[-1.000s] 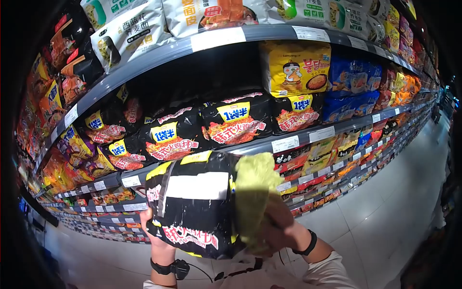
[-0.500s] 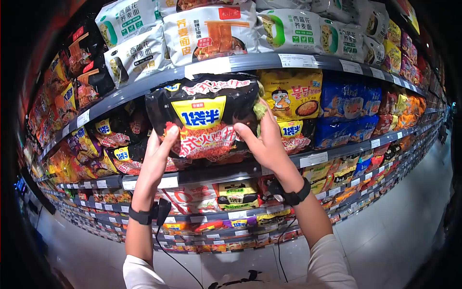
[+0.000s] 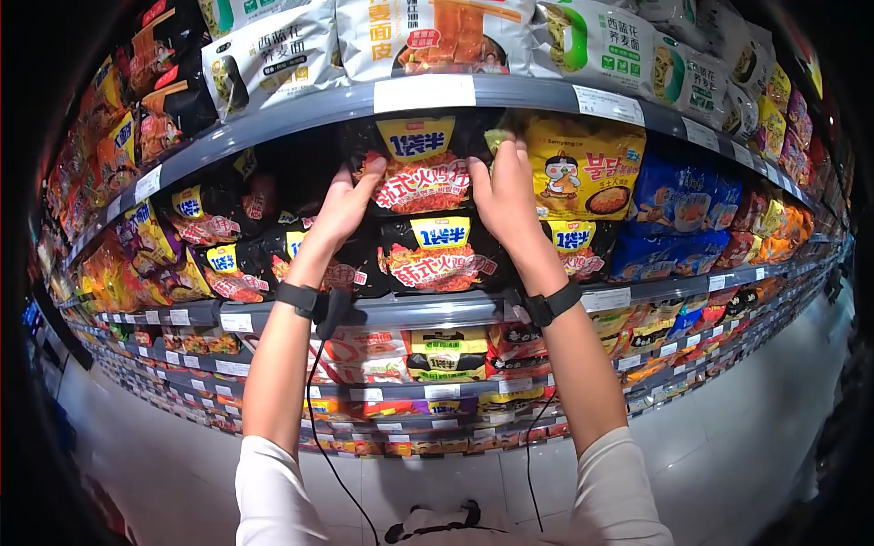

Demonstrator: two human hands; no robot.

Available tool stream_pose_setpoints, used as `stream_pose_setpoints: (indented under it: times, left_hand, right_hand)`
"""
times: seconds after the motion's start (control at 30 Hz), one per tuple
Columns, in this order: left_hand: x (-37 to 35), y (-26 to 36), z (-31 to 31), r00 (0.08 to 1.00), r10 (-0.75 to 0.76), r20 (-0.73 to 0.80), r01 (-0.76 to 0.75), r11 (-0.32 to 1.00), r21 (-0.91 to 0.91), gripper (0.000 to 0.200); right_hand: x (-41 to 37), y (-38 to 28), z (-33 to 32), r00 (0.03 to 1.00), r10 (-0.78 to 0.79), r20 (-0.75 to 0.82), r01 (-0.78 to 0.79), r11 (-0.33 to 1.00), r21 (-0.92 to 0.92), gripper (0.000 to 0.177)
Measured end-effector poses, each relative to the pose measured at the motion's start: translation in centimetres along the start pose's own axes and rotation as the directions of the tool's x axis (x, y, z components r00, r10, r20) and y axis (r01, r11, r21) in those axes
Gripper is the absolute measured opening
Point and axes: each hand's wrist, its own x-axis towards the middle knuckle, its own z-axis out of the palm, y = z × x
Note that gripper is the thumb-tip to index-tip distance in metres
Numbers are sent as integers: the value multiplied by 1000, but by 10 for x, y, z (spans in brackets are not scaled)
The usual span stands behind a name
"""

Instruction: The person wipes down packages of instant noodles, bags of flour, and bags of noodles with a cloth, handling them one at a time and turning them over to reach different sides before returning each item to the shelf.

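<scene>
Left hand [image 3: 346,204] and right hand [image 3: 505,196], with green cloth [image 3: 495,138], grip the upper black pack [image 3: 421,173]; keep it level, squeezing gently.

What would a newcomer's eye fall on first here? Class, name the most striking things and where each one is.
Probably the centre, where the left hand and the right hand hold a black noodle pack by its sides, above a matching pack. Just beyond the right hand, a bright yellow Samyang pack stands out. White buckwheat noodle packs line the upper shelf.
</scene>
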Motion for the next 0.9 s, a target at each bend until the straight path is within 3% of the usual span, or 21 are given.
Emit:
stream_pose_setpoints:
  times: [0.07, 0.13, 0.2, 0.27, 0.33, 0.4, 0.47, 0.53, 0.6, 0.67, 0.73, 0.8, 0.83, 0.9]
  left_hand:
    - [0, -8, 7, 999, 43, -3, -43, 999, 32, 49]
    - [1, -5, 10, 999, 31, -39, -27, 996, 83, 55]
    - [6, -6, 1, 999, -44, -14, 45, 987, 154, 66]
    - [13, -15, -4, 999, -49, -1, 47, 954, 297, 75]
    - [12, -8, -6, 999, -35, 35, 23, 957, 290, 78]
    - [9, -4, -4, 996, -24, 83, 0, 960, 281, 80]
    - [10, 0, -1, 999, -32, 16, 23, 919, 394, 80]
    - [13, -5, 0, 1000, -9, 8, 5, 927, 374, 81]
    - [13, -12, -2, 1000, -12, 20, 4, 936, 351, 81]
    - [14, -13, -3, 999, -27, 27, 17, 952, 305, 79]
    - [10, -2, -1, 999, -41, 20, 34, 965, 259, 74]
    - [4, 3, 3, 1000, -30, -8, 31, 974, 224, 70]
    - [3, 2, 3, 999, -39, -33, 46, 976, 212, 69]
    - [2, 0, 2, 996, -55, -67, 68, 975, 212, 68]
  right_hand:
    - [-6, 2, 5, 997, 55, 55, -50, 995, -86, 43]
    - [-12, -4, 13, 989, -62, -131, 42, 988, -150, 41]
    - [-17, -12, 8, 994, -22, -104, 7, 990, -142, 51]
    - [-24, -23, 4, 972, -136, -191, 114, 986, -122, 63]
    - [-27, -24, 17, 960, -180, -215, 141, 973, -184, 71]
    - [-36, -24, 22, 958, -250, -138, 198, 931, -307, 72]
    - [-43, -22, 21, 938, -316, -141, 273, 926, -262, 71]
    - [-49, -22, 20, 904, -420, -82, 410, 905, -112, 63]
    - [-56, -24, 21, 914, -400, -70, 396, 916, -58, 59]
    - [-45, -31, 17, 918, -311, -245, 245, 933, -264, 63]
    - [-39, -30, 11, 962, -140, -233, 75, 961, -266, 72]
    - [-31, -13, 10, 964, -134, -231, 53, 944, -326, 58]
    - [-24, -8, 6, 948, -159, -277, 77, 956, -284, 46]
    - [-15, -4, -9, 921, -179, -346, 119, 975, -189, 38]
